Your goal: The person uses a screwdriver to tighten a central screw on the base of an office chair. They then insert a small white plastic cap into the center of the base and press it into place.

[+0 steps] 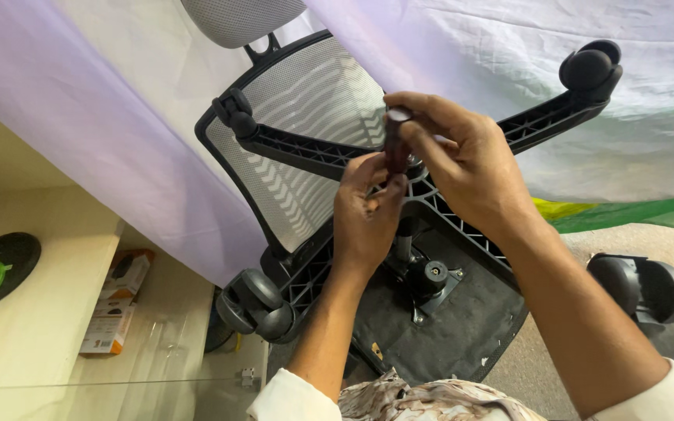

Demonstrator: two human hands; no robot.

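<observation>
Both hands close on a short dark cylindrical stem (395,144) at the hub of an overturned black plastic five-spoke chair base (431,195): the left hand (364,214) pinches its lower end, the right hand (458,156) grips its top. Spokes with black twin-wheel casters (257,302) crowd around, with the grey mesh chair back (306,132) just behind.

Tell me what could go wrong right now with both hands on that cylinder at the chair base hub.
1. The dark cylinder is pinched only by fingertips of the left hand and right hand; it may slip.
2. Fingers sit close to the ribbed hub of the star base, a possible pinch point.
3. The overturned chair's caster could roll, shifting the base.
</observation>
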